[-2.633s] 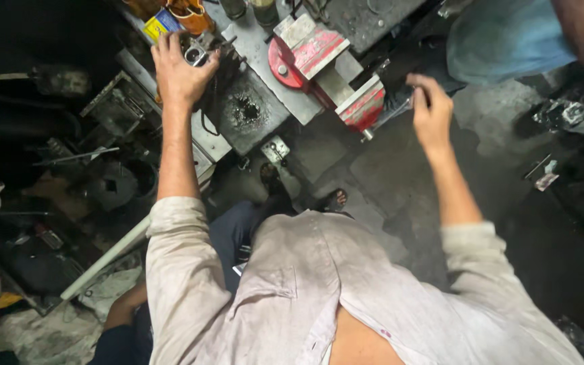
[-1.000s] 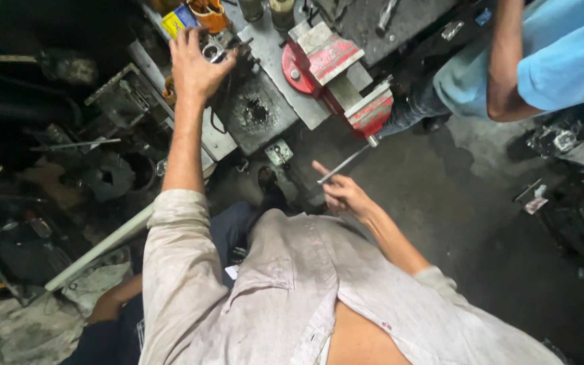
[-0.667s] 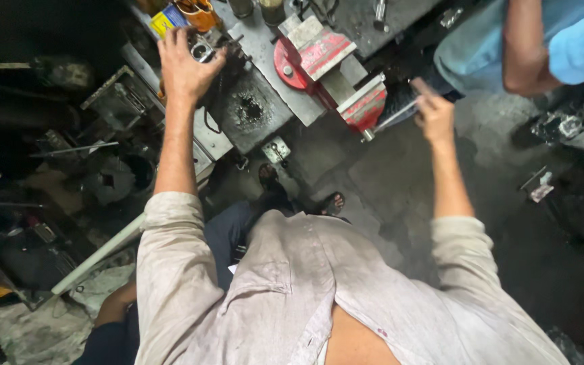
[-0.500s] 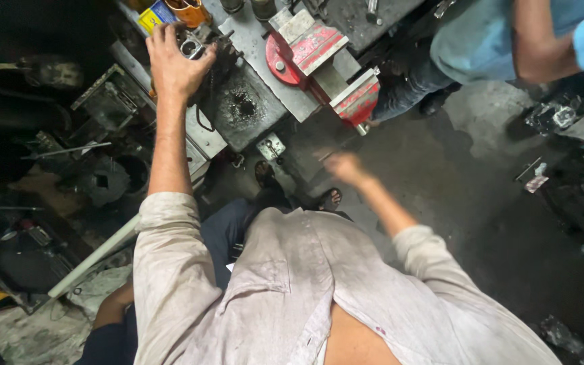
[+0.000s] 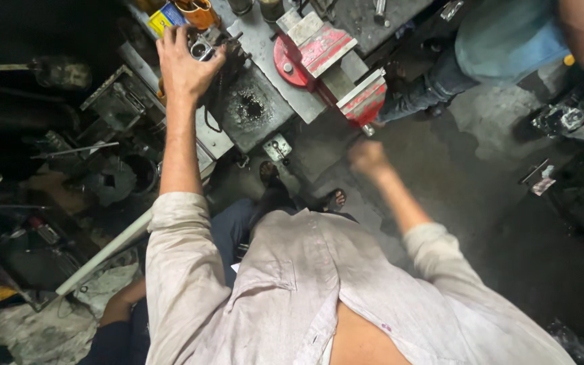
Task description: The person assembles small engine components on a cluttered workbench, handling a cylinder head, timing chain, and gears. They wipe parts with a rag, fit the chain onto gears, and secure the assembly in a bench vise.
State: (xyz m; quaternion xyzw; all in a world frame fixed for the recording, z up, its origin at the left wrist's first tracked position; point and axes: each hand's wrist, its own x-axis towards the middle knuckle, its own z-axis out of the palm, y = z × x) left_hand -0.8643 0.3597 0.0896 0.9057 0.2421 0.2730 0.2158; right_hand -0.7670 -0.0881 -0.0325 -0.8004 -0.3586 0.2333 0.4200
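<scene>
1. Your left hand point(image 5: 185, 66) is stretched out over the far edge of the grey metal workbench point(image 5: 265, 51), palm down and fingers spread on a small metal part point(image 5: 202, 49) with a round opening. It appears to be pressed there to hold the piece down or to brace you; whether the fingers close around the part cannot be told from above.

2. Your right hand point(image 5: 368, 157) hangs in the air just below the red bench vise point(image 5: 326, 64), close to the end of the vise's screw at its front jaw. The hand is blurred, so you cannot tell whether it is open, curled or holding anything. It sits where the vise handle would be worked, but it is not clearly touching the vise.

3. The vise is bolted at the near corner of the workbench, its red jaws facing you, with a dark scorched patch point(image 5: 251, 108) on the bench top between it and your left hand.

4. Beyond your left hand stand a yellow-and-blue tin point(image 5: 165, 17) and an orange cup point(image 5: 199, 10), crowding the bench edge.

5. Another person in a light blue shirt point(image 5: 508, 34) stands at the far right of the workbench, near the vise, their arm at the frame's top corner.

6. Left of you, dark scrap metal and machine parts point(image 5: 103, 176) clutter the floor, and a pale pipe point(image 5: 103, 253) leans across beside your left sleeve.
</scene>
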